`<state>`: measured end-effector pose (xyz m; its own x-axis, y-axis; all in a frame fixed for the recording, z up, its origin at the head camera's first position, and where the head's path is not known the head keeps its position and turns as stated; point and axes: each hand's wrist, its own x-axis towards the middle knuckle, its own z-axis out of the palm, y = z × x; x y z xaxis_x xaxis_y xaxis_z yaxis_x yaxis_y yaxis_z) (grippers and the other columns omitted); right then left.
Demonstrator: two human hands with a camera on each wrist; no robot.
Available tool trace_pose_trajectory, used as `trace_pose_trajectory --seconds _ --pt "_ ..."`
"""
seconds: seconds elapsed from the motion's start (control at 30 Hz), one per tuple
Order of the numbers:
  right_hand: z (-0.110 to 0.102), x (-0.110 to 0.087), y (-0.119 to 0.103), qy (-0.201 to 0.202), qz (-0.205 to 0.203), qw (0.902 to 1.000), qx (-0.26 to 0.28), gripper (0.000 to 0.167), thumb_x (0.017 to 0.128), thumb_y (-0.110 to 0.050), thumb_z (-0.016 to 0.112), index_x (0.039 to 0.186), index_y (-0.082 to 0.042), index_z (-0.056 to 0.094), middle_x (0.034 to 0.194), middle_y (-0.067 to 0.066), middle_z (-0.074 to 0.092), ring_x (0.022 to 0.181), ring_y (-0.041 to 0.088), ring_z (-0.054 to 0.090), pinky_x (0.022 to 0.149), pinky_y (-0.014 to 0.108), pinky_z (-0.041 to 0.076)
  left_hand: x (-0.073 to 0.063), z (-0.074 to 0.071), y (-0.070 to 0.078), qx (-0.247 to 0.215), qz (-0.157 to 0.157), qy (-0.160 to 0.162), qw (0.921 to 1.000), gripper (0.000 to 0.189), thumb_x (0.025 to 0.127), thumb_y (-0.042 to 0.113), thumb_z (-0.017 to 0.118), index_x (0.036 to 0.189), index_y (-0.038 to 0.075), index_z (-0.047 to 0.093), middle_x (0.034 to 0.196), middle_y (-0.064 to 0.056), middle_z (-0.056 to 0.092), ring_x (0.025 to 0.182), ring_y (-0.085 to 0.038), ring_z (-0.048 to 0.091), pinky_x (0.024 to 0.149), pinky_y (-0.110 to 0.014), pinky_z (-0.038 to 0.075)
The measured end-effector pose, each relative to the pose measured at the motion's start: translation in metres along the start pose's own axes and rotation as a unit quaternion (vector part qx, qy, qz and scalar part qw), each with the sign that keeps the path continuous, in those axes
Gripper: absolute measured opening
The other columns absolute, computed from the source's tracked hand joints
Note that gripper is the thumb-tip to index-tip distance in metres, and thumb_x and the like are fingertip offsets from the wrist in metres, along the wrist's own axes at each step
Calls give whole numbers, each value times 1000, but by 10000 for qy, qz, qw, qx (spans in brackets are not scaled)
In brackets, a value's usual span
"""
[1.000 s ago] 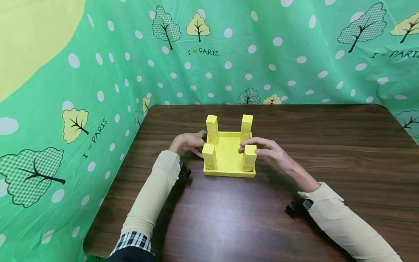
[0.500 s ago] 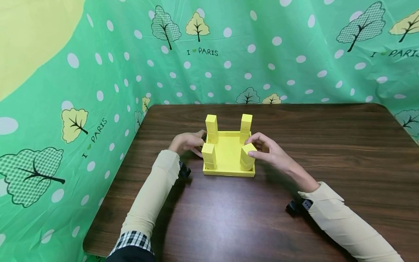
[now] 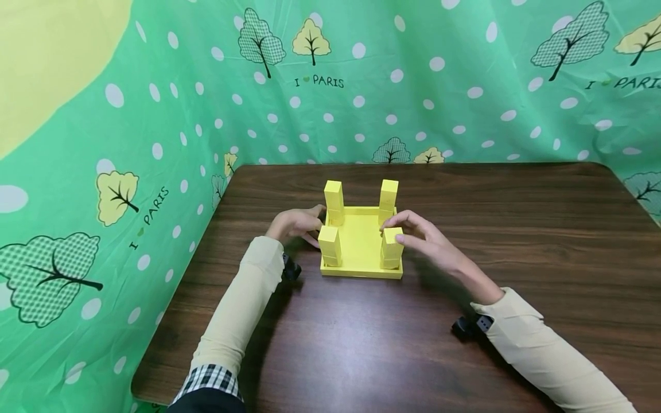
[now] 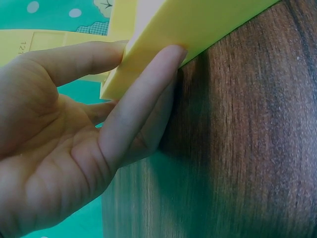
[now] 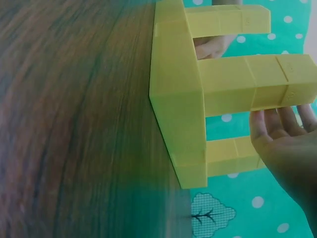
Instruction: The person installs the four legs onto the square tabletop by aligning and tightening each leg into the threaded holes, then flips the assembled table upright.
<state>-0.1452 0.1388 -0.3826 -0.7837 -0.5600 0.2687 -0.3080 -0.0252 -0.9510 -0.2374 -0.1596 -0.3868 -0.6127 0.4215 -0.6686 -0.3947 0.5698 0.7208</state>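
A yellow tray (image 3: pixel 361 244) sits on the dark wooden table, with an upright post of stacked yellow blocks at each corner. My right hand (image 3: pixel 426 241) pinches the top yellow block (image 3: pixel 392 236) of the near right post, thumb on the near right side and fingers behind. In the right wrist view the fingers (image 5: pixel 275 121) lie along that post's upper part, and seams show between its blocks (image 5: pixel 225 87). My left hand (image 3: pixel 296 222) touches the tray's left side. In the left wrist view, extended fingers (image 4: pixel 141 101) rest against the tray wall (image 4: pixel 153 49).
The near left post (image 3: pixel 330 246), far left post (image 3: pixel 334 202) and far right post (image 3: pixel 388 201) stand close around the hands. Behind the wooden table (image 3: pixel 516 229) hangs a green patterned cloth (image 3: pixel 439 103).
The right hand's fingers closed in on the near right post; its top block looked twisted half a second ago and now lines up with the blocks below. The left hand stays put.
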Motion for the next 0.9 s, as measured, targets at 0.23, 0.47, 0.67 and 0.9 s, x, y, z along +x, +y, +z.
trace_pose_trajectory --seconds 0.23,0.47,0.67,0.9 --pt "-4 3 0 -714 -275 9921 997 36 95 2 37 127 16 48 121 26 58 118 30 53 103 32 44 2 0 -1 -53 13 -20 10000 86 93 2 57 153 22 -1 157 -13 4 111 -29 58 84 -39 59" --pt "-5 2 1 -691 -82 9947 756 33 95 0 41 126 12 48 118 15 57 113 23 52 94 26 47 2 0 -1 -82 9 -15 10000 87 92 2 58 153 22 -2 158 -12 1 115 -29 55 84 -39 59" --pt "-4 -2 -1 -411 210 9983 342 30 95 -4 48 124 5 50 120 13 52 114 20 48 88 23 46 2 0 -2 -78 7 -2 10000 87 92 3 58 153 22 0 157 -12 2 113 -29 57 84 -39 59" --pt "-2 -3 1 -73 223 9997 104 26 93 0 55 118 4 50 114 8 52 103 14 51 84 21 47 2 0 -1 -49 14 7 10000 86 92 1 57 153 22 0 155 -14 8 108 -28 59 84 -39 59"
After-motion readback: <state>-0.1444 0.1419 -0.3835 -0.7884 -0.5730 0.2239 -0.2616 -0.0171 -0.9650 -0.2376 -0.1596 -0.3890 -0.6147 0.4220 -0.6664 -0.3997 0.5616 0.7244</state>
